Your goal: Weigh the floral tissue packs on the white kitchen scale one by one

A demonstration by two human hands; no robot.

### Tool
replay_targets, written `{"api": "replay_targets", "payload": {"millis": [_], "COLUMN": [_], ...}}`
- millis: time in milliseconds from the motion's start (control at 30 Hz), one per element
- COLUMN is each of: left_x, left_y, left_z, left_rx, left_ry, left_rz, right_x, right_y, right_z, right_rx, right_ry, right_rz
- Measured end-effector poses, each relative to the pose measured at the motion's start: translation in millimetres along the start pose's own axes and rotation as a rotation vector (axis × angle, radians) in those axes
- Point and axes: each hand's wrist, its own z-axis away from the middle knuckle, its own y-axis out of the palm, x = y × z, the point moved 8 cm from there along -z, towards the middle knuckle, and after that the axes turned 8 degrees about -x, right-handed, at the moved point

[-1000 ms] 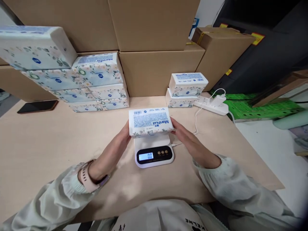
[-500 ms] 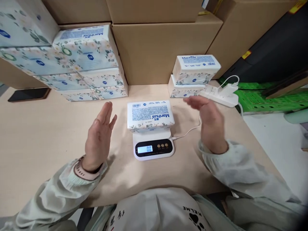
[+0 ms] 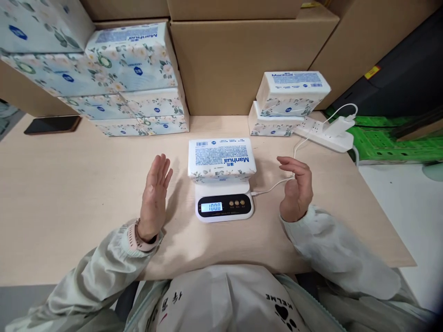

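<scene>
A pack of tissues point(image 3: 222, 159) with blue print and a floral edge rests on the white digital scale point(image 3: 224, 188). The lit display point(image 3: 212, 206) of the scale reads what looks like 100.0. To the left of the pack, my left hand point(image 3: 154, 198) is held upright with its fingers stretched out, apart from the pack and holding nothing. My right hand point(image 3: 296, 186) hovers on the other side, fingers extended and slightly bent, also without anything in it. A white cable point(image 3: 273, 186) runs from the scale behind my right hand.
Tissue packs point(image 3: 138, 74) are stacked at the back left, beside a dark phone point(image 3: 52, 125). Two more packs point(image 3: 290, 94) stand at the back right, near a white power strip point(image 3: 325, 133). Large cardboard boxes point(image 3: 238, 64) line the rear. Green crates point(image 3: 391, 138) lie beyond the table's right side.
The scale's reading has gone from 0.0 to about 100.0. My right hand has come lower and closer to my body. The camera view has shifted slightly.
</scene>
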Motion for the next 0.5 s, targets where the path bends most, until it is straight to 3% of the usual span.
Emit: {"api": "replay_targets", "payload": {"millis": [233,500], "left_x": [-4.0,-5.0], "left_y": [-2.6,4.7], "left_z": [-0.5,4.9], "left_rx": [-0.033,0.033], "left_ry": [0.026,0.039], "left_rz": [0.032,0.013], "right_x": [0.5,1.7], "right_y": [-4.9,-2.3], "right_z": [2.0,3.2], "right_rx": [-0.056,-0.038], "right_ry": [-0.015,-0.025], "right_rz": [0.004,0.027]}}
